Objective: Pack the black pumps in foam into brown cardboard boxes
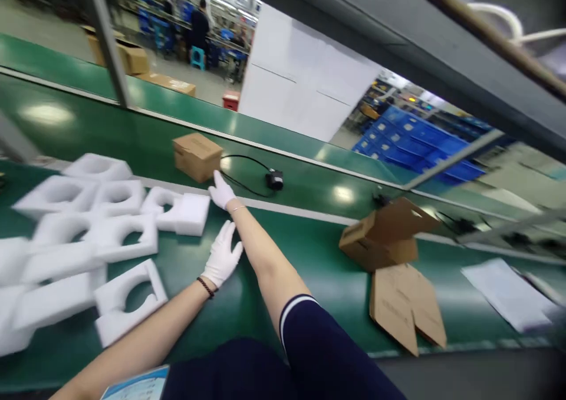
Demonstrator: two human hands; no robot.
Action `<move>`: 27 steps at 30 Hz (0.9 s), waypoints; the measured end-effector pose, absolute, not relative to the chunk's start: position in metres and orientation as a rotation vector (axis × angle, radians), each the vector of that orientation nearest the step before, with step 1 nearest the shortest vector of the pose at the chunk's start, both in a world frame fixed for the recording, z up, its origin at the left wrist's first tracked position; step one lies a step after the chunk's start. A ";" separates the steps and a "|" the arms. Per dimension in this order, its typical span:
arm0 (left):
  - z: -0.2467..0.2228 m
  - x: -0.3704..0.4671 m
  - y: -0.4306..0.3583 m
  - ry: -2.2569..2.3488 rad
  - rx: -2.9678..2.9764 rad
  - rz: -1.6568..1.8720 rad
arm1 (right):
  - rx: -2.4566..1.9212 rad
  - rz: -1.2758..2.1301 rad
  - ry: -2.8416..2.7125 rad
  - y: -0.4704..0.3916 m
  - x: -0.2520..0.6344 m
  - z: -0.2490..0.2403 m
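Cardboard box (197, 156) lying at the fingertips of the right hand (222, 194), unclenched, contact impossible to tell, with black cabled device (275, 179) to their right. Left hand (222, 257) empty, fingers relaxed near the right forearm (265, 258), white foam pieces (106, 230) off to their left.

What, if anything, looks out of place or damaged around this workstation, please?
Nothing looks clearly spilled or damaged. Perhaps slightly untidy: a black corded device lies loose, cable trailing, beside the closed brown cardboard box, and a white foam insert with a rounded cut-out lies skewed near the left forearm.
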State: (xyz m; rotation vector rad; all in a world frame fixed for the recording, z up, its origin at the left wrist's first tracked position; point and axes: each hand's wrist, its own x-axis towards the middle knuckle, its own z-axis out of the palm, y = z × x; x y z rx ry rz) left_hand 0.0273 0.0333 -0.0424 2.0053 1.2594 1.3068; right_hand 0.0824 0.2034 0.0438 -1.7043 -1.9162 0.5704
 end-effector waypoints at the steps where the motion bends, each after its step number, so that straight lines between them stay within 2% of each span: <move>1: -0.040 0.026 0.033 1.253 2.015 1.268 | -1.636 0.538 -1.917 0.194 0.088 0.044; 6: -0.030 0.025 0.034 1.297 2.083 1.114 | -1.333 0.024 -1.720 0.072 0.192 0.041; 8: -0.028 0.025 0.035 1.298 2.094 1.084 | -1.516 -0.193 -1.491 0.003 0.257 0.040; 11: -0.026 0.026 0.037 1.311 2.102 1.055 | -2.015 -0.441 -0.953 -0.085 0.357 0.044; 16: -0.023 0.036 0.022 1.215 2.220 1.091 | -2.302 -0.362 -0.799 -0.131 0.463 0.065; 19: -0.017 0.042 0.002 1.068 2.372 1.109 | -2.522 -0.221 -0.902 -0.113 0.466 0.071; 22: -0.004 0.041 -0.011 1.011 2.531 1.110 | -2.523 -0.182 -1.031 -0.082 0.428 0.066; 27: 0.035 0.013 0.012 1.503 2.566 0.999 | -2.371 -0.085 -1.383 -0.023 0.314 0.054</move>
